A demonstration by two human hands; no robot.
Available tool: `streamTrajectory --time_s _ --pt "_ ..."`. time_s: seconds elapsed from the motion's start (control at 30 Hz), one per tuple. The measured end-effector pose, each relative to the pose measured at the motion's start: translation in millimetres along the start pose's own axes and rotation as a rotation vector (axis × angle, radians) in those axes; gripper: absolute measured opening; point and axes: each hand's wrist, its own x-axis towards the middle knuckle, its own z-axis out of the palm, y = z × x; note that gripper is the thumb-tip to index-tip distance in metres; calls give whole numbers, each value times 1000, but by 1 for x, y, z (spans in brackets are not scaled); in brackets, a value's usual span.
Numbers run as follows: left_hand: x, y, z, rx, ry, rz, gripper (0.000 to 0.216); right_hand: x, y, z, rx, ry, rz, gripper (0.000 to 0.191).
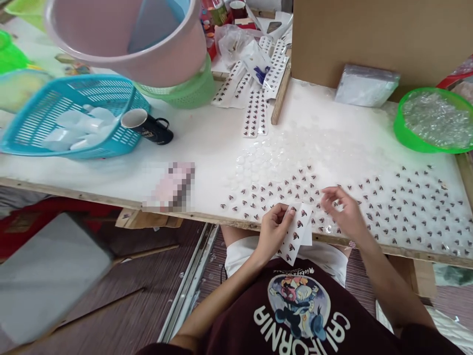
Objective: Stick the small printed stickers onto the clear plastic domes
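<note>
My left hand (273, 228) pinches a white sticker sheet (297, 232) printed with small dark motifs, holding it at the table's front edge. My right hand (342, 209) hovers just right of the sheet, fingers curled and close together over the table; whether a sticker sits between the fingertips is unclear. Rows of clear round domes with stickers (402, 207) cover the white table (207, 143) in front of both hands. Bare clear domes (266, 158) lie farther back.
More sticker strips (254, 111) lie at the back by a wooden bar (281, 96). A teal basket (70, 116), a black mug (148, 127) on its side and a pink tub (129, 39) stand left. A green bowl of clear domes (434, 121) and a cardboard box (380, 34) sit right.
</note>
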Motion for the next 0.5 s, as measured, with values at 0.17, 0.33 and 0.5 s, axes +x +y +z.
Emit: streamTrajectory --time_s 0.17,0.33,0.5 --pt "0 2 -3 24 -26 90 31 -15 -25 45 125 -204 29 28" --pt "1 3 -10 51 -30 127 28 -12 -20 40 125 -340 32 30" --pt "0 3 -10 35 -1 74 35 -15 -23 42 28 -127 -120 16"
